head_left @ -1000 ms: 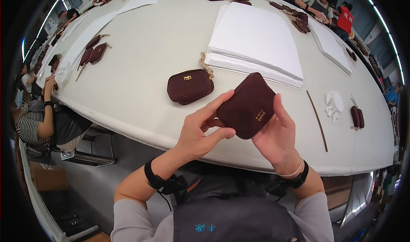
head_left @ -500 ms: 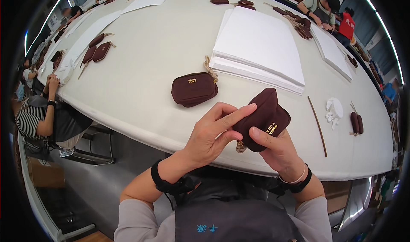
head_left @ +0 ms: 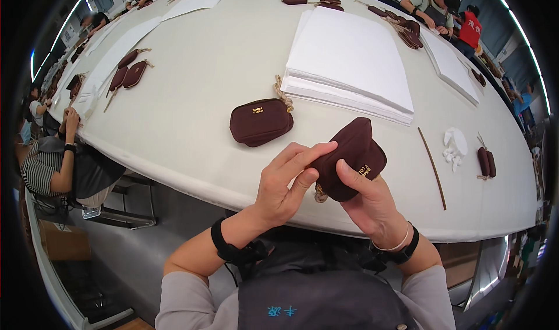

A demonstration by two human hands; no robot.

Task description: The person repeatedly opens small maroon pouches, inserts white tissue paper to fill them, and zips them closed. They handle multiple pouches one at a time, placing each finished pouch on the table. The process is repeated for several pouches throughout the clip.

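My right hand is closed round a dark maroon zip-style pouch with small gold lettering, its thumb pressed on the front. The pouch is tilted above the table's near edge, one corner pointing up. My left hand is at the pouch's left side, fingers stretched out; the index fingertip touches its upper edge and the thumb is apart from that finger. A beige cord tassel hangs below the pouch, between the hands. Just beyond my left hand, a matching pouch rests on the table with its own cord.
Stacked white sheets lie ahead on the white table. Rightward are a thin brown stick, a crumpled white item and small pouches. More pouches lie left. A co-worker sits at left; others work across the table.
Both hands and the held pouch have shifted slightly left and up in the picture. The whole view has moved a little left too. My right hand keeps its grip.
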